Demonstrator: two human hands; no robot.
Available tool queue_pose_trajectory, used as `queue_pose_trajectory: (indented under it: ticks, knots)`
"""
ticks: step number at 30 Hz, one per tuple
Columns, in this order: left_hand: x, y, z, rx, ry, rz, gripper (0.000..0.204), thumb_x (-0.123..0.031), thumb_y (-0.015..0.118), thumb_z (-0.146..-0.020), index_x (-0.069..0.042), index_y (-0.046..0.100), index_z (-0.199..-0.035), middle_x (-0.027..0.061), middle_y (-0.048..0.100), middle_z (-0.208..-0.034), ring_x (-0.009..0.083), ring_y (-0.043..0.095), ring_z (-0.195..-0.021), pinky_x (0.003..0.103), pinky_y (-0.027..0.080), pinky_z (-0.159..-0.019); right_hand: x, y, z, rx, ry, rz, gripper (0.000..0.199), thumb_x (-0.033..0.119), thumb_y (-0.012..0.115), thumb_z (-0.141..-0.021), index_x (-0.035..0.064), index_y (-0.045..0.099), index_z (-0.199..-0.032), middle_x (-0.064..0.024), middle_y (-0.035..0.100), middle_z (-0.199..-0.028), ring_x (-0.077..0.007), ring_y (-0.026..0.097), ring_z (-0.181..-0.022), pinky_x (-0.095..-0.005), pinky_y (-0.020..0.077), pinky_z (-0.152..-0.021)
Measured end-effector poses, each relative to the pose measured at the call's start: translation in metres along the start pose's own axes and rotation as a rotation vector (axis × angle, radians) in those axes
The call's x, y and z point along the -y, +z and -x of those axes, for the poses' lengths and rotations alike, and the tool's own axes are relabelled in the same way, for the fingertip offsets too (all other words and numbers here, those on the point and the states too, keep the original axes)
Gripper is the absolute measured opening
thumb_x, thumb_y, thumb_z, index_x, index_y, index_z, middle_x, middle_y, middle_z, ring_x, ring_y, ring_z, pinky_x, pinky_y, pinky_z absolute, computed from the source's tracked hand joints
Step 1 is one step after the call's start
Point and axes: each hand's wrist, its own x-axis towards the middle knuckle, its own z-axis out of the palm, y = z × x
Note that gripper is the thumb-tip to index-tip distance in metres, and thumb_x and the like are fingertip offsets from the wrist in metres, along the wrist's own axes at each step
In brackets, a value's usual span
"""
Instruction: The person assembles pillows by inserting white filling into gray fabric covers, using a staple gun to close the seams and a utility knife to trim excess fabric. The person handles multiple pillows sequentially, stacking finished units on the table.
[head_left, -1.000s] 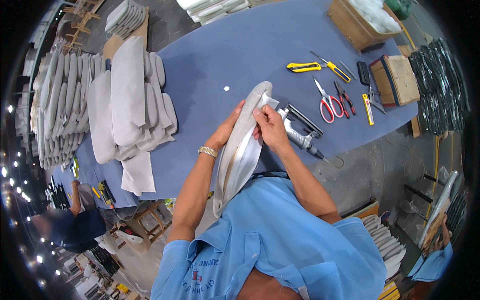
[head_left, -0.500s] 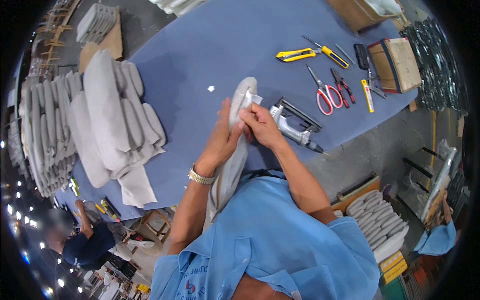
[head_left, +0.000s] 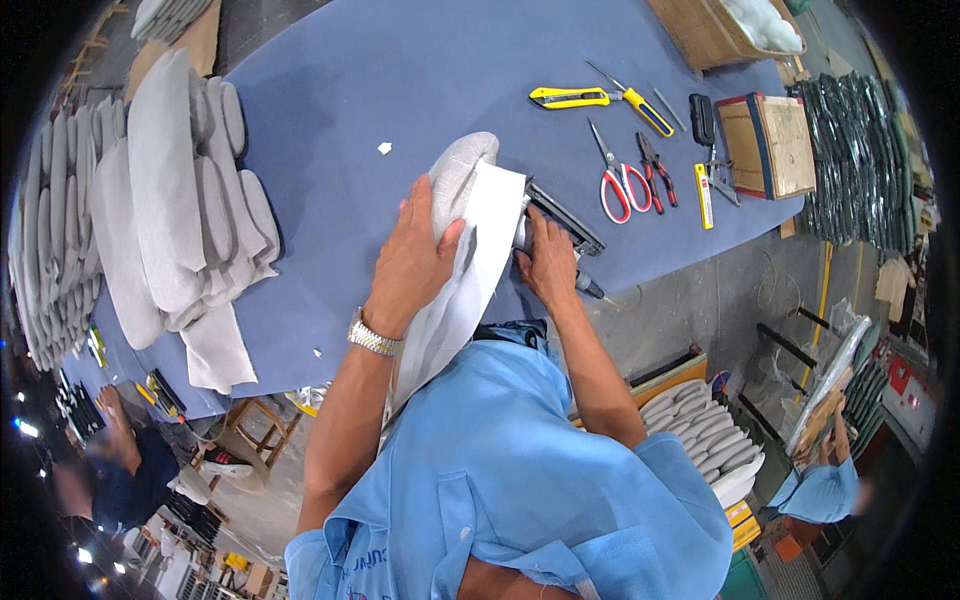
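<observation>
My left hand point(head_left: 412, 258) grips a long grey padded panel point(head_left: 458, 175) with a white fabric sheet point(head_left: 470, 270) draped over it, holding it on edge at the front of the blue table point(head_left: 400, 70). My right hand point(head_left: 548, 262) is closed on a black and silver staple gun point(head_left: 560, 222) right beside the panel. A metal watch point(head_left: 374, 338) sits on my left wrist.
Stacks of grey padded panels point(head_left: 170, 190) fill the table's left side. Red scissors point(head_left: 622, 180), pliers point(head_left: 652, 168), a yellow utility knife point(head_left: 568, 97), a screwdriver point(head_left: 640, 105) and a wooden box point(head_left: 768, 140) lie at the right. Other people work below, left and right.
The white fabric has been pulled over the panel's side. My right hand has dropped from the panel's edge to the staple gun. My left hand has shifted higher on the panel.
</observation>
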Motion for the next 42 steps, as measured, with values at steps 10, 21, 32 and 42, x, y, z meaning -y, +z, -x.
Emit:
queue_pose_trajectory:
  ticks: [10,21,32,42]
  knots:
    - [0.007,0.016,0.005,-0.043,0.001,-0.003,0.074,-0.037,0.057,-0.103,0.005,0.029,-0.156,0.0337,0.049,-0.148,0.0519,0.049,-0.135,0.052,0.047,-0.106,0.013,-0.155,-0.014,0.011,0.196,-0.7,0.053,0.017,0.087,-0.078,-0.0009,0.068,-0.124,-0.0136,0.075,-0.101,-0.0212,0.071,-0.089,-0.0352,0.0561,-0.083]
    - [-0.01,0.009,0.004,0.073,-0.122,-0.01,0.078,-0.033,0.062,-0.1,0.003,0.024,-0.158,0.0261,0.04,-0.158,0.0479,0.038,-0.146,0.062,0.043,-0.11,0.065,-0.144,-0.024,0.253,-0.369,-0.639,0.035,0.009,0.082,-0.075,-0.0024,0.07,-0.106,-0.01,0.068,-0.097,-0.0208,0.066,-0.086,-0.0321,0.0518,-0.077]
    - [-0.013,0.009,0.007,0.062,-0.102,-0.056,0.086,-0.017,0.073,-0.089,0.003,0.025,-0.158,0.028,0.04,-0.157,0.0473,0.043,-0.143,0.058,0.044,-0.111,0.063,-0.13,-0.031,0.349,-0.333,-0.589,0.037,0.011,0.081,-0.072,-0.0022,0.069,-0.104,-0.0152,0.068,-0.091,-0.0325,0.068,-0.078,-0.0365,0.0521,-0.071]
    - [-0.012,0.008,0.004,0.055,-0.13,-0.034,0.089,-0.011,0.076,-0.085,0.001,0.026,-0.158,0.0232,0.039,-0.16,0.0451,0.041,-0.145,0.061,0.045,-0.11,0.06,-0.12,-0.024,0.303,-0.331,-0.568,0.028,0.004,0.078,-0.077,-0.0013,0.069,-0.103,-0.0098,0.069,-0.088,-0.0202,0.067,-0.078,-0.0308,0.0522,-0.071]
